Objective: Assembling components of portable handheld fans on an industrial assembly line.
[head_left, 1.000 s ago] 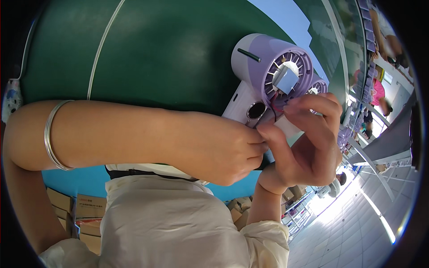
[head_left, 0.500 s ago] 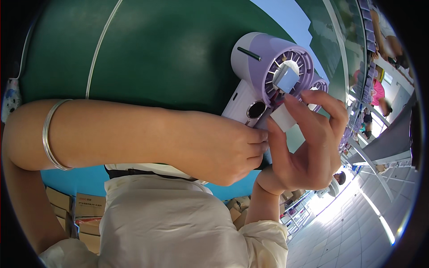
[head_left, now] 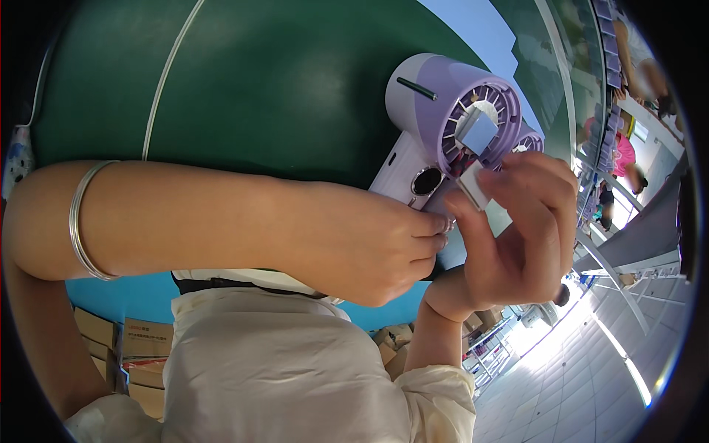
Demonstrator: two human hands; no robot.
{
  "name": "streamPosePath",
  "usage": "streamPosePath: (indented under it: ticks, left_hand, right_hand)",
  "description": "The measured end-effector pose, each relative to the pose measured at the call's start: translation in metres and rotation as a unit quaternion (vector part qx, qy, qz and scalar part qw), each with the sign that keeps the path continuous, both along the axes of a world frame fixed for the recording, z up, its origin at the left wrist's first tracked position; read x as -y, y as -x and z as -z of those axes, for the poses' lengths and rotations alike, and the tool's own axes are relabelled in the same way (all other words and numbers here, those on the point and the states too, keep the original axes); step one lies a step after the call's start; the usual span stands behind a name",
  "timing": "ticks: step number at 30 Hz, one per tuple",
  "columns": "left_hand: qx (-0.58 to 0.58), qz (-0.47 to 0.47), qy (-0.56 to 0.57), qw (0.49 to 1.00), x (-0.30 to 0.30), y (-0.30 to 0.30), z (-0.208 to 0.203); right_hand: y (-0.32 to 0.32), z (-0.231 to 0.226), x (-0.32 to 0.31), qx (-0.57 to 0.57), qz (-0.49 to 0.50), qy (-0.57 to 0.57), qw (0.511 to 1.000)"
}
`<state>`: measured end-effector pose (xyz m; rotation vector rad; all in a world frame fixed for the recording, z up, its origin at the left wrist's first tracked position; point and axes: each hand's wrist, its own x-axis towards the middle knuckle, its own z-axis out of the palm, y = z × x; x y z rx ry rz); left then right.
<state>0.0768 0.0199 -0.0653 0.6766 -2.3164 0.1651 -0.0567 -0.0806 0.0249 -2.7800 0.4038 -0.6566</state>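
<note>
A handheld fan [head_left: 432,85] in white and lilac lies tilted over the green table, its round head facing right. Its handle carries a dark oval panel [head_left: 427,181]. My left hand [head_left: 369,247] is closed around the lower handle; the fingertips are partly hidden. Inside the ring of thin ribs sits a pale blue-grey square block [head_left: 478,133], with reddish wires below it. My right hand [head_left: 521,221] pinches a small, flat white square piece [head_left: 473,186] between thumb and fingers, just below the fan head's opening.
Another lilac fan [head_left: 529,140] shows partly behind the first. The green table [head_left: 258,88] has a white line across it. Cardboard boxes [head_left: 148,338] stand below the blue edge. At the far right are lilac parts in a row [head_left: 613,66] and other people.
My right hand has turned the white square piece, which now shows its edge and sits slightly nearer the fan head. The fan has shifted slightly right, still in my left hand.
</note>
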Motion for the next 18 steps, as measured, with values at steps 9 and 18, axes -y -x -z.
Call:
streamPosePath:
  ticks: [9,18]
  left_hand:
    - [-0.032,0.012,-0.007,0.999,-0.001,0.004,0.007]
    - [-0.032,0.018,-0.005,0.999,0.0,0.006,0.007]
  right_hand:
    - [-0.015,0.023,-0.002,0.11,0.082,-0.042,0.99]
    - [-0.012,0.015,0.006,0.033,0.051,0.073,0.995]
